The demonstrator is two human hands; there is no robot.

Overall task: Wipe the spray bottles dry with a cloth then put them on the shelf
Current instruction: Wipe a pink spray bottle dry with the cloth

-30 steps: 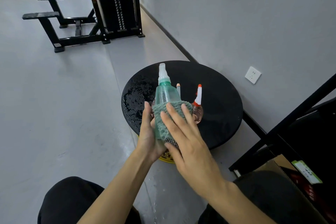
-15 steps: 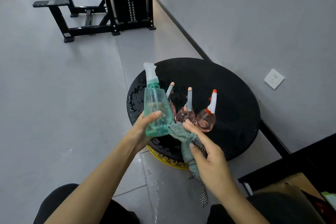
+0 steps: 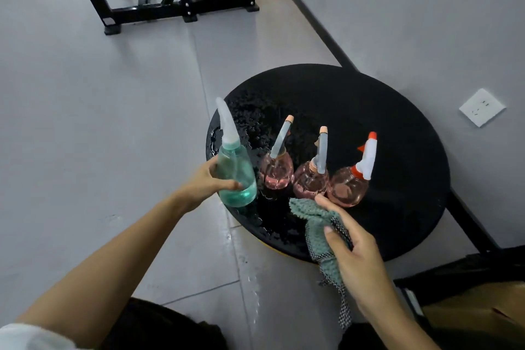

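my left grip (image 3: pixel 207 182) wraps the green spray bottle (image 3: pixel 237 176), my right grip (image 3: pixel 358 258) pinches the cloth (image 3: pixel 315 224); three pink bottles (image 3: pixel 311 182) wait on the counter (image 3: pixel 369 99), unshelved.

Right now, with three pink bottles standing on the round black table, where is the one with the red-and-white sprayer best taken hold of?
Probably the narrow neck just below the red-and-white sprayer, approached from the near right. The bottle's round belly is wide for one hand, a second pink bottle stands close on its left, and the right hand with the cloth is nearest that side.
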